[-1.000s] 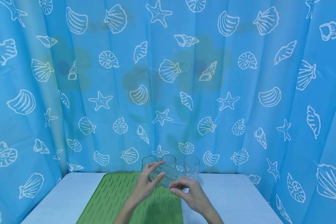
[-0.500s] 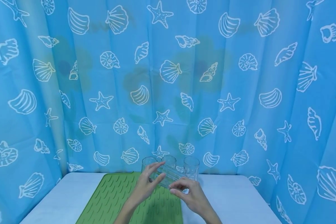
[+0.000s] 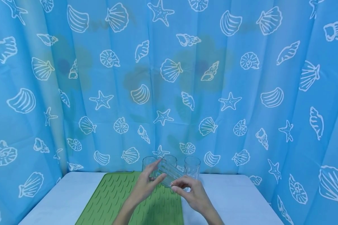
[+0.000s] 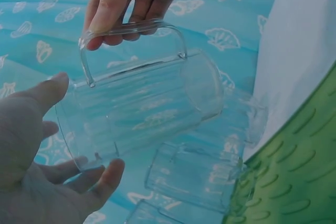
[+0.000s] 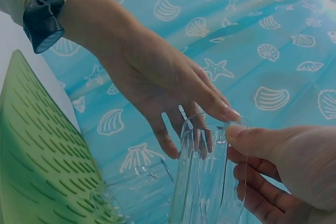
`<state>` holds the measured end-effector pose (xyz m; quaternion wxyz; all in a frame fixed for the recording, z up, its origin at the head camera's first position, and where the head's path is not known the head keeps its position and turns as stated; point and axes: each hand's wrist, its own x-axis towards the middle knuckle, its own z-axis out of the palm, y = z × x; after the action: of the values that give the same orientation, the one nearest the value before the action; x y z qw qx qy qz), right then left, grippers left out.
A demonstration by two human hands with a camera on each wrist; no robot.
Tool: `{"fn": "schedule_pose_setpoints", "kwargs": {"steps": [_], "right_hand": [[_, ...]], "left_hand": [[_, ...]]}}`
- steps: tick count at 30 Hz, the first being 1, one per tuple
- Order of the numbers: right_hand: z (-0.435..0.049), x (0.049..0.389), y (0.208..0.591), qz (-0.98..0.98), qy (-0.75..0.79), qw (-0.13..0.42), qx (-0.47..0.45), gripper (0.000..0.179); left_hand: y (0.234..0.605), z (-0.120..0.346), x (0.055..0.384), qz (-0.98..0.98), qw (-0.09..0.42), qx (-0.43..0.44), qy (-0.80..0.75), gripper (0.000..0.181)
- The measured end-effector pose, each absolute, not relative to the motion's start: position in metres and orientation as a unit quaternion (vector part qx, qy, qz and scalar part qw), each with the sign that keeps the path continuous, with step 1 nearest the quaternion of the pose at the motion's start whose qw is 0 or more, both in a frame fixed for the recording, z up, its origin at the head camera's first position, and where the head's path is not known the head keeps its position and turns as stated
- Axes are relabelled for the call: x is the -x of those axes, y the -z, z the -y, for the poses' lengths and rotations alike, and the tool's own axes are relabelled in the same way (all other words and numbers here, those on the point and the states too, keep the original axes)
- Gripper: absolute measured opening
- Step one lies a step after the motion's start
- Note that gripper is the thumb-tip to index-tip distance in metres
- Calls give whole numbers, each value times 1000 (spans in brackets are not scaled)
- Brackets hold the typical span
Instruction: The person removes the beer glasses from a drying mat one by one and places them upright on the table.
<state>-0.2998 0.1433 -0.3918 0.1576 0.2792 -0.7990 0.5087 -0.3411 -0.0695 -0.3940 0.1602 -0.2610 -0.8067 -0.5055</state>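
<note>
Glass mug (image 4: 139, 108), handle (image 4: 144, 27) in right grip (image 3: 192, 192)

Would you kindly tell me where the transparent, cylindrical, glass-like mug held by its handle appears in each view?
Head: transparent, cylindrical, glass-like mug low, near centre.
Left wrist: mug left of centre.
Right wrist: mug low, right of centre, cut off below.
Shared landmark: green textured flat mat, lower left of centre, lower right, lower left respectively.
</note>
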Motion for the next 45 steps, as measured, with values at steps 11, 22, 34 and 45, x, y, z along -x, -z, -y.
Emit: {"fn": "schedule_pose_setpoints", "kwargs": {"steps": [11, 22, 34, 45], "right_hand": [[-154, 304, 389, 784, -528, 177, -274, 14], [-157, 305, 393, 753, -565, 188, -282, 14], [-165, 307, 392, 738, -584, 198, -274, 17], [-175, 307, 389, 724, -616, 186, -250, 20]], "left_hand": [[392, 65, 346, 810, 128, 262, 508, 73], [399, 71, 342, 802, 136, 241, 529, 66], [416, 97, 332, 839, 123, 219, 482, 60], [437, 139, 319, 911, 11, 114, 396, 79]]}}
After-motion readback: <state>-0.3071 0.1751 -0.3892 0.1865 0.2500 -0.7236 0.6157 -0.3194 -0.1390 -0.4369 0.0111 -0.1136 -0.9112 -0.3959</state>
